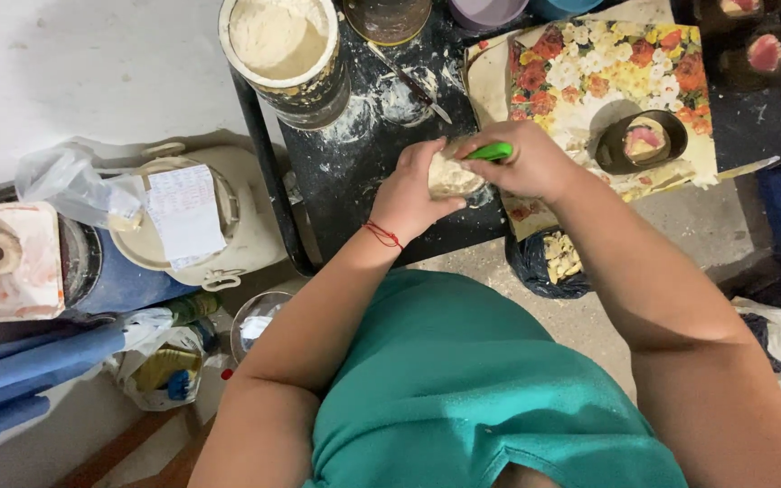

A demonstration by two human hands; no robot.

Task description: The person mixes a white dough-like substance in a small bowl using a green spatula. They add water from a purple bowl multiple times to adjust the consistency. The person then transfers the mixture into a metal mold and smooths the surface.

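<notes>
Lump (449, 176) of pale, chalky stuff, plaster or dough by the look, held just above the black worktop (354, 163), at its near edge. Cupped in left hand (409, 194), fingers curled round its left and under side. Right hand (526, 163) closed on green tool (490, 152), only the handle showing, working end hidden against the lump. Red thread (381, 235) round the left wrist.

Judged soft or crumbly rather than hard: white dust and smears all over the worktop around the lump. Probably light, filling no more than one palm. Likely to shed powder and chip at the edges if squeezed. Best held as now, cradled from below with broad finger contact, not pinched at a thin edge. Dusty surface, so probably not slippery.

Beyond the lump, far left: bucket (280, 50) full of the same pale powder or paste. Between bucket and lump: thin metal tool (409, 83) lying flat on the worktop. Right of the lump: floral board (580, 72) with a dark bowl (641, 142) on it, something pink and cream inside. Below the lump, off the worktop: black bag (531, 262) with pale scraps. Left of the lump, down on the floor: cream lidded can (246, 226) with a paper note on top.
</notes>
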